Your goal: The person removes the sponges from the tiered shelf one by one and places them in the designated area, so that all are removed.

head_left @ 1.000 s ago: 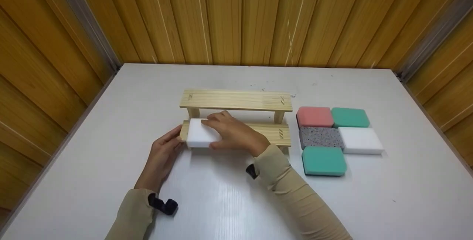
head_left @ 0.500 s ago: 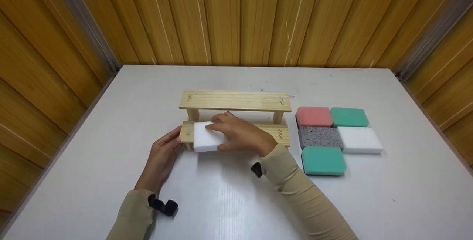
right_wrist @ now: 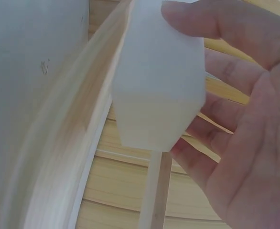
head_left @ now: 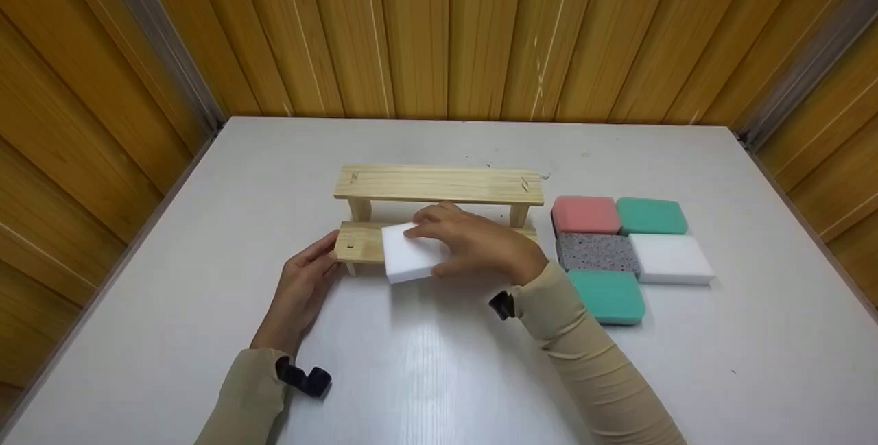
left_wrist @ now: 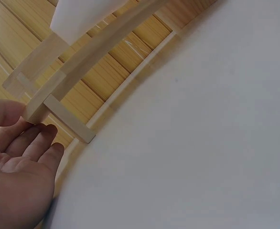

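My right hand (head_left: 481, 245) grips a white sponge block (head_left: 406, 258) from its right side, thumb at the front and fingers over the top and back. The block overlaps the lower step of a two-step wooden stand (head_left: 439, 183), slightly turned, its front corner past the step's front edge. In the right wrist view, thumb and fingers lie on opposite sides of the sponge (right_wrist: 159, 62). My left hand (head_left: 303, 287) holds the left end of the lower step. The left wrist view shows its thumb at the board (left_wrist: 37, 107) with the fingers under it.
Right of the stand, sponges lie on the white table (head_left: 425, 376): a pink one (head_left: 585, 214), two green ones (head_left: 651, 216), a speckled grey one (head_left: 597, 251) and a white one (head_left: 672, 258). A wood-look panel wall (head_left: 446, 33) rises behind the table.
The right hand has slid the white sponge rightward along the lower step from its left end and turned it slightly. The left hand has stayed at the stand's left end.
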